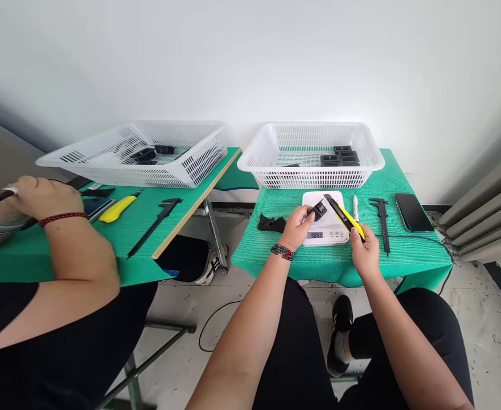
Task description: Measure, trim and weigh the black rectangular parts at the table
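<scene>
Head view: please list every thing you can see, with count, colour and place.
basket: 1, white, back of right table, black parts inside
second basket: 1, white, back of left table
scale: 1, white, right table centre
caliper: 1, black, right of scale
pen: 1, white, beside scale
phone: 1, black, right table edge
co-worker's hand: 1, over left table
left hand: holds small black part
right hand: holds yellow utility knife
</scene>
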`<move>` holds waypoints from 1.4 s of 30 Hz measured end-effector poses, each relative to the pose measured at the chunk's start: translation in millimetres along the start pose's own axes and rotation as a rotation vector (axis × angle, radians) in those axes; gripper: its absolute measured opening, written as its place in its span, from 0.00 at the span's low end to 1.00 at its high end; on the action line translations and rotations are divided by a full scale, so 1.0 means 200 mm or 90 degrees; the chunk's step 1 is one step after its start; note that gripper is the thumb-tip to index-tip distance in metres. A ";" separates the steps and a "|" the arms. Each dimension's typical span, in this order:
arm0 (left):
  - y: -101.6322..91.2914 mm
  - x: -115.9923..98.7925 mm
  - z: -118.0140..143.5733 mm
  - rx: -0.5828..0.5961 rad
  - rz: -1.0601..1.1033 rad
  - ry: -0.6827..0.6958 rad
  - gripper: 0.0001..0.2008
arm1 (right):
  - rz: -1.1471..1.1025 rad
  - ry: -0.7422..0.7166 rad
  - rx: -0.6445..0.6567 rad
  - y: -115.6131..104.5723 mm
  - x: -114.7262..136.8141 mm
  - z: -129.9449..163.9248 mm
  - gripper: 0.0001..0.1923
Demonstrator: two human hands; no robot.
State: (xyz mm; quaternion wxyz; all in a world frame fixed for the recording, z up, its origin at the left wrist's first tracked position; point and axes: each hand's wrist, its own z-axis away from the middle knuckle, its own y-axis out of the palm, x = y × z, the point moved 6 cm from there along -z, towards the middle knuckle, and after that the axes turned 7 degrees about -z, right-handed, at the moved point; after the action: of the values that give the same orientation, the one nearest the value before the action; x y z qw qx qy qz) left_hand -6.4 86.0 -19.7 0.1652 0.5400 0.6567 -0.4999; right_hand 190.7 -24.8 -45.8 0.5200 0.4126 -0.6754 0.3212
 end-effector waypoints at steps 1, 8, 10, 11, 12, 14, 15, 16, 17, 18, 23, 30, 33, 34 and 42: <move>0.00 0.00 0.00 -0.001 0.001 0.001 0.24 | -0.001 0.000 0.001 0.00 0.00 0.00 0.22; 0.01 0.00 0.00 -0.003 0.008 -0.004 0.23 | -0.019 0.003 0.083 -0.04 0.02 0.03 0.21; 0.01 0.00 0.00 -0.005 0.008 -0.006 0.23 | -0.012 0.003 0.082 -0.04 0.02 0.03 0.21; 0.00 0.00 0.00 -0.005 0.007 -0.006 0.23 | -0.007 0.002 0.070 -0.03 0.02 0.02 0.22; 0.00 0.00 0.00 -0.003 0.008 -0.005 0.23 | -0.002 0.000 0.055 -0.02 0.02 0.01 0.22; 0.00 -0.01 0.00 0.000 0.008 -0.002 0.23 | 0.004 -0.001 0.027 -0.01 0.02 0.00 0.23; 0.00 -0.01 0.00 0.001 0.009 -0.001 0.23 | 0.004 0.000 0.019 0.00 0.02 -0.01 0.23; 0.00 -0.01 0.00 0.001 0.009 0.000 0.23 | 0.003 0.002 0.016 0.00 0.01 -0.01 0.23; 0.00 0.00 0.00 0.000 0.008 -0.002 0.22 | -0.001 0.005 0.016 0.00 0.01 0.00 0.23; 0.00 0.00 0.00 0.000 0.008 -0.004 0.22 | -0.008 0.008 0.019 -0.01 0.00 0.00 0.23; 0.01 0.01 0.00 -0.004 0.010 -0.012 0.20 | -0.065 0.031 0.056 -0.07 -0.02 0.02 0.25; 0.01 0.01 0.00 -0.004 0.023 -0.006 0.16 | -0.066 0.041 0.104 -0.03 -0.01 0.01 0.22; 0.01 0.00 0.01 -0.006 0.020 -0.005 0.15 | -0.075 0.039 0.059 -0.02 -0.02 0.00 0.23; 0.01 0.00 0.01 -0.007 0.018 -0.006 0.15 | -0.081 0.040 0.046 -0.02 -0.02 0.00 0.23; 0.01 0.00 0.01 -0.004 0.019 -0.012 0.16 | -0.097 0.046 0.063 -0.04 -0.02 0.01 0.24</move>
State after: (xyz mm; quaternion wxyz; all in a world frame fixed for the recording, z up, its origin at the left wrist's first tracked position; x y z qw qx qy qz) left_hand -5.4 83.6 -21.1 0.1806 0.5446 0.6487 -0.5000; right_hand 197.1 -29.4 -49.7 0.5460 0.4762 -0.6060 0.3285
